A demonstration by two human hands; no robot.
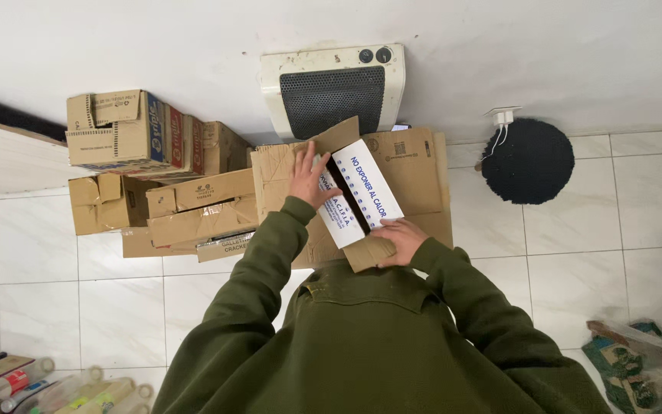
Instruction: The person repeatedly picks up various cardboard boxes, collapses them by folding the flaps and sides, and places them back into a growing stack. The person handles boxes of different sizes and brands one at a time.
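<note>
Head view, looking straight down past olive-green sleeves. White carton [362,192] with blue print lies slanted on top of a flattened brown cardboard box [415,165], which sits on the tiled floor [576,230] against the wall, just below a white wall heater [335,88]. Long axis of the carton runs diagonally, far end up-left near the heater, near end down-right toward the body.

Left hand [309,178] is laid flat on the carton's far-left edge, fingers spread wide, pressing, not wrapped round it. Right hand [398,240] is at the near end, fingers curled over the carton's corner and the brown flap [368,253] under it; grip looks closed on that flap, thumb hidden. Both hands touch the carton, one at each end of the long axis; right is nearer the body.

Stack of brown boxes [155,176] just left of it. Round black mat [529,159] to the right, well apart. Bottles [55,391] bottom left.
</note>
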